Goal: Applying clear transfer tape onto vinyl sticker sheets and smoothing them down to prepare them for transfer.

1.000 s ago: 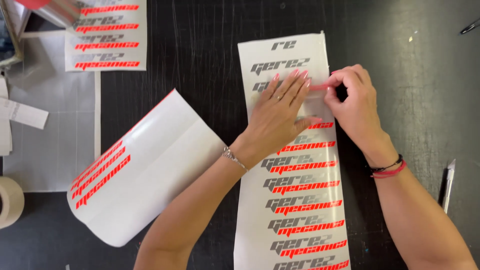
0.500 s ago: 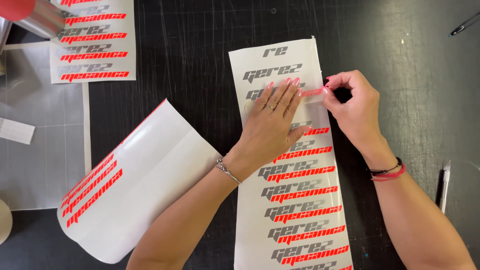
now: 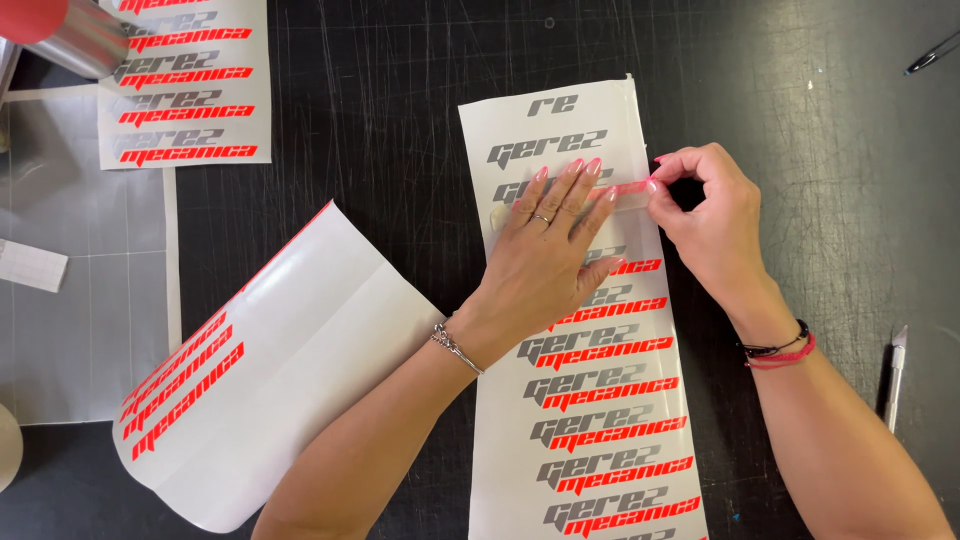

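Right hand [image 3: 715, 225] pinches a thin red strip of vinyl lettering [image 3: 628, 190] between thumb and fingertips, peeling it sideways off the long decal sheet [image 3: 590, 400]. Since half a second ago the strip has lifted a touch further and the lettering beneath is gone, so the weeding is creeping down the sheet. Left hand [image 3: 545, 255] lies flat and open, pinning the sheet to the black cutting mat [image 3: 400, 120]. A curled sheet [image 3: 270, 370] lies left of it, a craft knife [image 3: 893, 375] right.

white sticker sheet [image 3: 590, 400], grey-red lettering, black mat [image 3: 400, 120]
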